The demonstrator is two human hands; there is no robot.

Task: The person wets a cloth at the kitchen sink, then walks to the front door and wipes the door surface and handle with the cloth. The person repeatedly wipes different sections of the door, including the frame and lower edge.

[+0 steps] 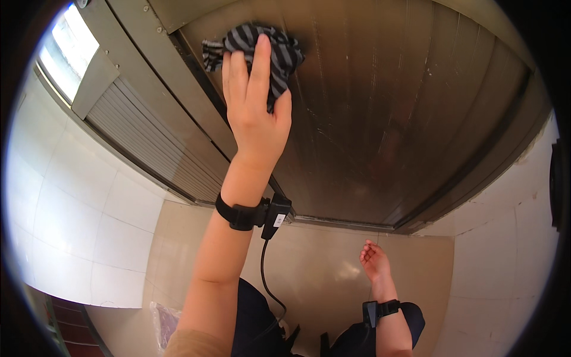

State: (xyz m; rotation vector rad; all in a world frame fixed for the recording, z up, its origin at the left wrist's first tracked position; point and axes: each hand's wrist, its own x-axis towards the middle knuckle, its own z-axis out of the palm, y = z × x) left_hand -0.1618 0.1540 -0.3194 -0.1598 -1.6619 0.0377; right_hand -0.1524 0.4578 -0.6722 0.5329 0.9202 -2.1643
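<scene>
My left hand (257, 105) presses a crumpled black-and-grey striped cloth (285, 56) against a brownish metal door panel (357, 111), near the panel's upper left part. Its fingers lie spread over the cloth, and the thumb is at the cloth's lower edge. A black strap with a small device (274, 216) and a cable is round the left forearm. Low on the right, my right hand (374, 261) hangs over the floor with its fingers loosely curled and nothing seen in it. A similar strapped device (379, 310) sits on the right wrist.
A metal frame with a ribbed panel (138, 134) and a bright window pane (73, 51) stands at the left. White tiled walls (84, 201) flank both sides above a beige tiled floor (330, 267). A clear plastic bag (165, 323) lies low on the left, near dark red steps or slats (76, 328).
</scene>
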